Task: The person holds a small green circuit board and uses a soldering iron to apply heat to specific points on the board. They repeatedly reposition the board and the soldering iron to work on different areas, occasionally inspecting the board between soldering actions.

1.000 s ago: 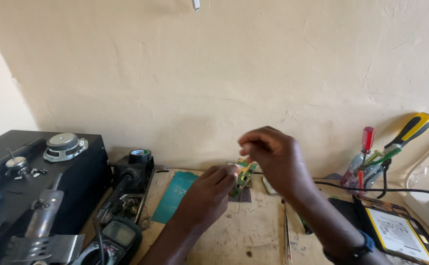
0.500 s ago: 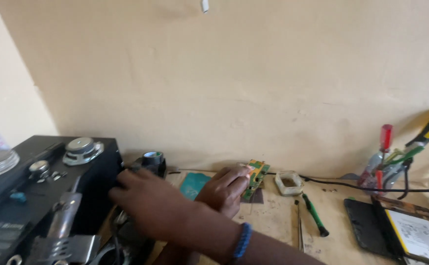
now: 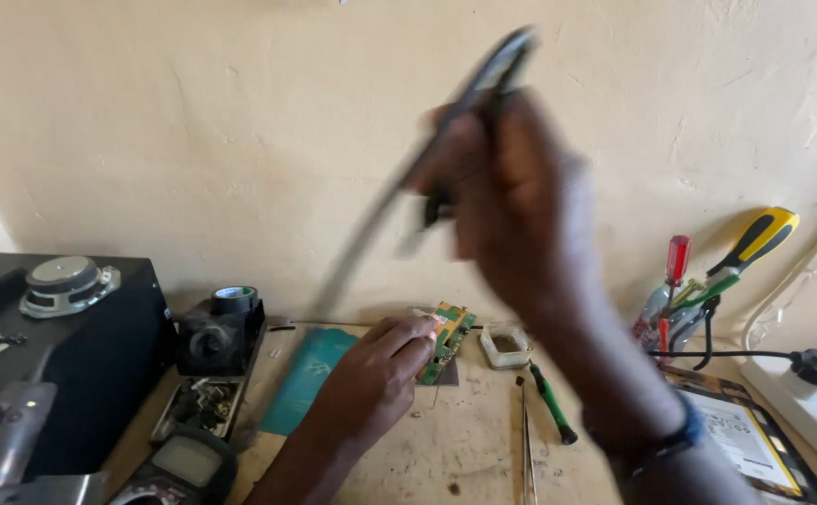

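My left hand (image 3: 378, 374) pinches a small green circuit board (image 3: 450, 339) and holds it tilted just above the wooden bench (image 3: 469, 440). My right hand (image 3: 511, 201) is raised high in front of the wall, blurred by motion. It grips a dark pen-like soldering iron (image 3: 483, 84) whose cable (image 3: 362, 243) trails down to the left. A blue band sits on my right wrist (image 3: 680, 432).
A black box (image 3: 63, 365) carrying a loose speaker (image 3: 64, 281) stands at the left, beside a black stand topped with a tape roll (image 3: 231, 301). A teal sheet (image 3: 306, 379), green screwdriver (image 3: 551, 402), tweezers (image 3: 524, 440), small flux tin (image 3: 504, 344), tool cup (image 3: 684, 309), tablet (image 3: 745, 440) and power strip (image 3: 801, 402) lie around.
My right hand went from the circuit board to the stand at the left, then swung up high holding the soldering iron. My left hand kept the board in place.
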